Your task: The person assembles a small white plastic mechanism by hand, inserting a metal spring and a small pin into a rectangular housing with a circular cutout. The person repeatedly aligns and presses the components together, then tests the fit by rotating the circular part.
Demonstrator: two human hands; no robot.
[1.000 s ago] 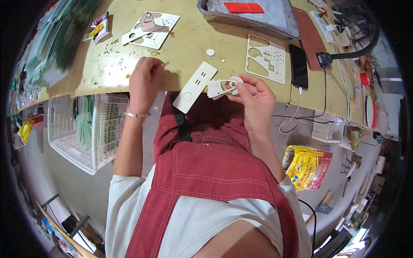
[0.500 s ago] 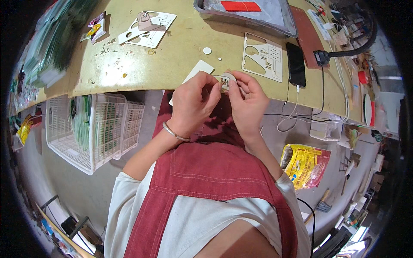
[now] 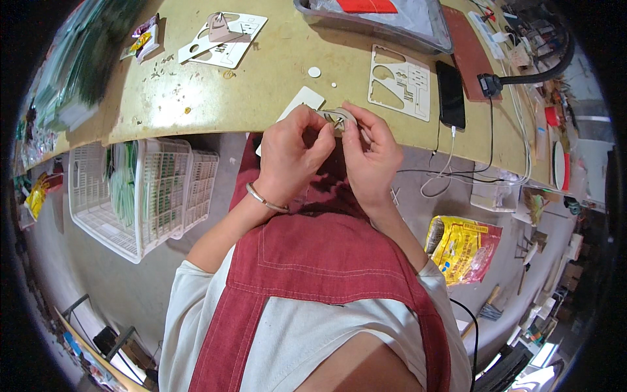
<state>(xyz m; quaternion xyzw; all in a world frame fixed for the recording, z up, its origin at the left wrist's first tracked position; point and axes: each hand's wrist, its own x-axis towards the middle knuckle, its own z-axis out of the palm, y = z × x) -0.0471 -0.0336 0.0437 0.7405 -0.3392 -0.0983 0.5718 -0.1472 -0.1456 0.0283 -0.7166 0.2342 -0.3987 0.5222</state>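
Observation:
My left hand (image 3: 297, 145) and my right hand (image 3: 372, 145) meet at the table's near edge, fingers pinched around a small pale curved piece (image 3: 344, 115). Something thin shows within its curve, too small to make out. My fingers cover much of the piece. Beside my left hand, a white flat board (image 3: 302, 103) lies on the table and runs down behind that hand. Just beyond my fingers are a white disc (image 3: 314, 72) and a much smaller white disc (image 3: 334, 85).
A white cut-out sheet (image 3: 400, 83) lies right of my hands, beside a black phone (image 3: 450, 96) with a cable. Another cut-out sheet (image 3: 236, 51) carries a small upright assembly (image 3: 219, 27). A grey tray (image 3: 379, 27) stands at the back. White baskets (image 3: 140, 196) sit below the table's left side.
The pale piece has turned slightly between my fingers, showing more of its curve. Both hands stay in nearly the same place; my right fingers have shifted a little.

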